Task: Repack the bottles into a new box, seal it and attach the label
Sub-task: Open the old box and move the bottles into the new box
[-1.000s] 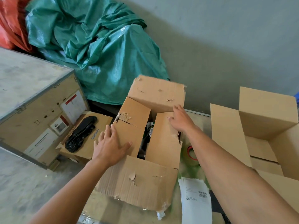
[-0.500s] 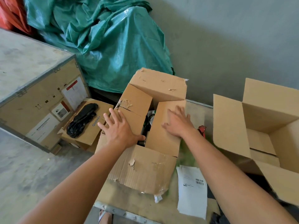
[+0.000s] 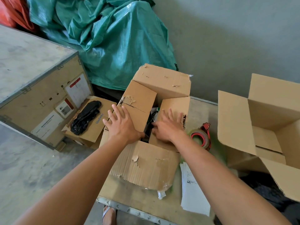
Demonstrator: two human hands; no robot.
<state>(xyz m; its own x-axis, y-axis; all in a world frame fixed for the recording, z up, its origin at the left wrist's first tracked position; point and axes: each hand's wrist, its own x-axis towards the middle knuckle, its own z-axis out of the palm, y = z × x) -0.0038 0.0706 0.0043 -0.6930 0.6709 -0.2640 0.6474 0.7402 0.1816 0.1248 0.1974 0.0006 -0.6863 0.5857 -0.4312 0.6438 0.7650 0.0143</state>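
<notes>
So the beat-up old box [image 3: 146, 164] sits on the table [image 3: 203, 111]. Left hand [image 3: 123, 125] lies flat on the left flap and right hand [image 3: 168, 127] flat on the right flap, fingers spread, gripping nothing. Something dark shows in the gap, can't tell if it's bottles. The new box [image 3: 233, 119] stands open on the right, with the tape roll [image 3: 200, 138] between the boxes and the label sheet [image 3: 193, 192] nearer the table's front edge.
</notes>
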